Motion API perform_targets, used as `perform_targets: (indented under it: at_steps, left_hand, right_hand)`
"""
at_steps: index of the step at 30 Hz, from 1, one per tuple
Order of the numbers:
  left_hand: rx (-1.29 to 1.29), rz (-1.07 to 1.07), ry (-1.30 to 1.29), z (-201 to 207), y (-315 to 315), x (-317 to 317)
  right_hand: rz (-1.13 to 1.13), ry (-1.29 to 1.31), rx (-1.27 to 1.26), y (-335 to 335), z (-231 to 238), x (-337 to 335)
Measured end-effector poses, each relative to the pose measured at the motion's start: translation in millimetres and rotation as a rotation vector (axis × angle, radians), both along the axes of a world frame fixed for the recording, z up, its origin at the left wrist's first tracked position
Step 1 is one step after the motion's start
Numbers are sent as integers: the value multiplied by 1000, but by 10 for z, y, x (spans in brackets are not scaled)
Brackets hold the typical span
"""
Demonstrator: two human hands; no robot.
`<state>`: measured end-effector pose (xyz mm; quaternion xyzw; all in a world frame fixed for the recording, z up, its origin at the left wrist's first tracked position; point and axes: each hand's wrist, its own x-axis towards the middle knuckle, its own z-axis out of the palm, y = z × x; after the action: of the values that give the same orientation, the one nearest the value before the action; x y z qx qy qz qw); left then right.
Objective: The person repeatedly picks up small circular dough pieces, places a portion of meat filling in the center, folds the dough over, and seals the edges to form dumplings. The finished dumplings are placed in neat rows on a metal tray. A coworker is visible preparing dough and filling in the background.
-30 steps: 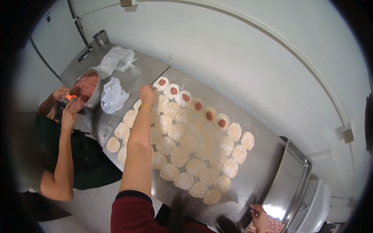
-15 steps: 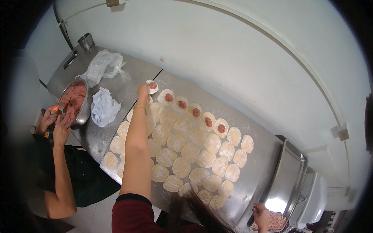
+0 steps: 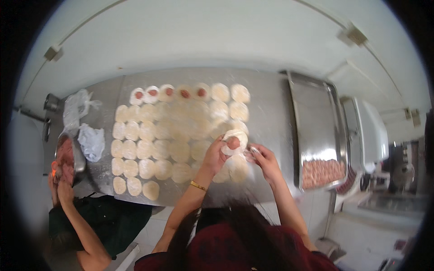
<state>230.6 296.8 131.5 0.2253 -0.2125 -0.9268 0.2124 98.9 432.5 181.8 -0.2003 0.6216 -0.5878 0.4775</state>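
Note:
My left hand [image 3: 215,156] is closed on the edge of a round dough wrapper [image 3: 240,135], raised over the right part of the table. A ball of pink minced filling [image 3: 233,143] sits in the middle of that wrapper. Beside its right edge, my right hand [image 3: 266,163] has its fingers drawn together; whether a small tool is between them is too blurred to tell. Below and to the left, flat floured wrappers [image 3: 146,130] lie in rows. Several in the far row carry dabs of filling [image 3: 169,91].
At left a co-worker's hands [image 3: 64,192] work at a steel bowl [image 3: 80,165] of minced filling. Crumpled plastic bags [image 3: 91,142] lie by it. To the right stands a metal tray [image 3: 316,119], its near end holding rows of pink filled pieces [image 3: 323,173]. A white appliance [image 3: 368,131] adjoins it.
My left hand has come back from the far left of the table with a filled wrapper. My right hand has left the tray and joined it. The view has turned right.

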Motion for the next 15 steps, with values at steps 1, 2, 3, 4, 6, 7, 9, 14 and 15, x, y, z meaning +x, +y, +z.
perform_targets:
  at_steps: [1,2,3,4,6,7,9,14,15]
  left_hand:
    - [14,-21,-26,-42,286,-106]
    - [27,-37,-51,-73,536,-179]
    - [11,-61,-81,-86,711,-215]
    - [-6,-80,-110,-95,884,-245]
    - [-61,-119,-199,-125,1201,-290]
    - [-98,-140,-262,-153,1336,-305]
    - [-293,-165,-404,-309,1588,-326]
    - [-1013,-177,-833,-590,2136,-329]
    - [-951,-154,-869,-623,2186,-299]
  right_hand:
    - [-56,-20,18,137,-53,-33]
    - [-107,-38,34,301,-116,-69]
    - [-141,-61,43,437,-189,-112]
    - [-198,-78,28,595,-265,-160]
    - [-205,-57,33,926,-382,-219]
    - [-200,-46,34,1079,-454,-256]
    - [-184,-20,42,1369,-712,-309]
    - [-93,24,151,1847,-1196,-373]
    - [-84,4,153,1873,-1175,-361]
